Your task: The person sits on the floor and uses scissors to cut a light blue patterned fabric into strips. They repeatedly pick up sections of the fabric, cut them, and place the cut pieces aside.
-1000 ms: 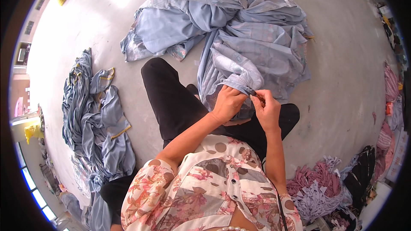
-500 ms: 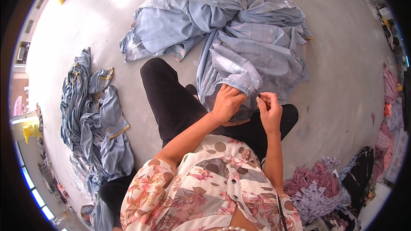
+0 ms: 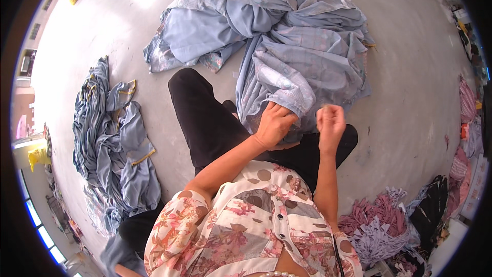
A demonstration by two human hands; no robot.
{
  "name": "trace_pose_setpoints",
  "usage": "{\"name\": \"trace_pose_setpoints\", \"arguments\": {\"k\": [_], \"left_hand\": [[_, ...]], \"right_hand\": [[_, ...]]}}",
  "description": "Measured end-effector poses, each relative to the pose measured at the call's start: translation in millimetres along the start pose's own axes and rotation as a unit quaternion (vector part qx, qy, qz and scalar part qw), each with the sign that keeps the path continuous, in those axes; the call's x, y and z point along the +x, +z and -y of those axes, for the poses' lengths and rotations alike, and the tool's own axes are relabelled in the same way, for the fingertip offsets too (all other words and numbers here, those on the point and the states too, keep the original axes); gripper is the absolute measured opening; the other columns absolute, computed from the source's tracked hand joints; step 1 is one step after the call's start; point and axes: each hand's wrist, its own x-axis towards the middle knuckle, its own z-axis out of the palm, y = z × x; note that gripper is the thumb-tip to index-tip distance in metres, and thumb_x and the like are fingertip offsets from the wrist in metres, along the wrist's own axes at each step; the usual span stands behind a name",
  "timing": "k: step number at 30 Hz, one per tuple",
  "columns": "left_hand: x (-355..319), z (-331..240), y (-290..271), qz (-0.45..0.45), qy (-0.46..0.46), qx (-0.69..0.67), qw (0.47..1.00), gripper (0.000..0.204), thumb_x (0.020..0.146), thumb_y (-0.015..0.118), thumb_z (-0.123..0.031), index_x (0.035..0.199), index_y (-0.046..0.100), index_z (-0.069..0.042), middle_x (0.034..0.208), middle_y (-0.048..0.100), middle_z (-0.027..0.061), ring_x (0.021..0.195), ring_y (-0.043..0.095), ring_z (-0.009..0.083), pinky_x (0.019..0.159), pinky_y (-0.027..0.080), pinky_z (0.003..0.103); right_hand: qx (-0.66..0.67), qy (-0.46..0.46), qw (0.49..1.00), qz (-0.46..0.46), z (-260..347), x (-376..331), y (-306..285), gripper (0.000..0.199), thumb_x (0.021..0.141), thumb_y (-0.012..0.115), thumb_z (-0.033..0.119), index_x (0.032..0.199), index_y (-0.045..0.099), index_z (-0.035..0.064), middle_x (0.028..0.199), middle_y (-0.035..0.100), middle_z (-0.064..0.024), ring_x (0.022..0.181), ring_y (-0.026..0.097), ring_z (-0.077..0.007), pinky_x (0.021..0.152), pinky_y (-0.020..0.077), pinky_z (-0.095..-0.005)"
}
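A large heap of blue-grey patterned fabric (image 3: 318, 56) lies on the floor in front of me, and one fold of it reaches into my lap. My left hand (image 3: 275, 123) is closed on the edge of that fold, its fingertips partly hidden by the cloth. Just right of the fold, apart from it, my right hand (image 3: 330, 120) is raised with its fingers curled together. The fingers are slightly blurred, so anything small pinched in them cannot be made out.
Left of me lies a long pile of blue cloth (image 3: 95, 138) with yellow edging. Another person's forearm (image 3: 127, 271) shows at the lower left edge, beside blurred cloth. Mauve and lilac scraps (image 3: 379, 225) are heaped at the lower right. My black-trousered leg (image 3: 200, 118) is bent beside the fabric.
My right hand has come away from the fabric edge, moving up and slightly right. My left hand keeps its grip nearly in place. At the lower left, another person's forearm has appeared.
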Motion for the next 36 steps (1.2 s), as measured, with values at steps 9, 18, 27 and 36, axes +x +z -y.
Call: {"name": "trace_pose_setpoints", "arguments": {"k": [9, 18, 27, 36], "left_hand": [[2, 1, -1, -0.011, 0.006, 0.009, 1.0, 0.031, 0.057, 0.061, -0.005, 0.088, 0.067, -0.007, 0.1, 0.062, 0.0097, 0.104, 0.055, 0.0304, 0.091, 0.04, 0.04], [-5, 7, 3, 0.01, 0.011, -0.004, 1.0, 0.029, 0.056, 0.06, -0.005, 0.085, 0.065, -0.007, 0.101, 0.06, 0.0094, 0.106, 0.053, 0.0311, 0.094, 0.038, 0.044], [0, 7, 2, 0.002, 0.019, 0.016, 1.0, 0.031, 0.059, 0.06, -0.006, 0.088, 0.068, -0.009, 0.101, 0.062, 0.0087, 0.1, 0.056, 0.0294, 0.085, 0.041, 0.038], [-3, 6, 6, 0.027, 0.023, 0.0, 0.999, 0.027, 0.06, 0.06, -0.009, 0.086, 0.066, -0.009, 0.099, 0.06, 0.01, 0.107, 0.052, 0.0303, 0.095, 0.036, 0.045]], "right_hand": [[-0.296, -0.089, 0.946, 0.096, 8, -8, 9, 0.02, 0.085, 0.066, 0.016, 0.088, 0.054, -0.0002, 0.069, 0.062, -0.0075, 0.061, 0.059, -0.0118, 0.054, 0.0455, -0.0259], [-0.305, -0.103, 0.943, 0.082, -3, -7, 5, 0.018, 0.085, 0.065, 0.014, 0.086, 0.054, 0.0003, 0.063, 0.058, -0.0037, 0.055, 0.054, -0.0088, 0.051, 0.0428, -0.0252], [-0.271, -0.066, 0.955, 0.096, 1, -7, 2, 0.02, 0.086, 0.065, 0.015, 0.089, 0.055, -0.0015, 0.071, 0.062, -0.0058, 0.062, 0.056, -0.0085, 0.056, 0.0456, -0.0236], [-0.29, -0.096, 0.951, 0.044, -7, -4, 2, 0.016, 0.085, 0.064, 0.015, 0.085, 0.054, 0.0018, 0.068, 0.059, -0.0028, 0.056, 0.053, -0.0087, 0.052, 0.0437, -0.024]]}}
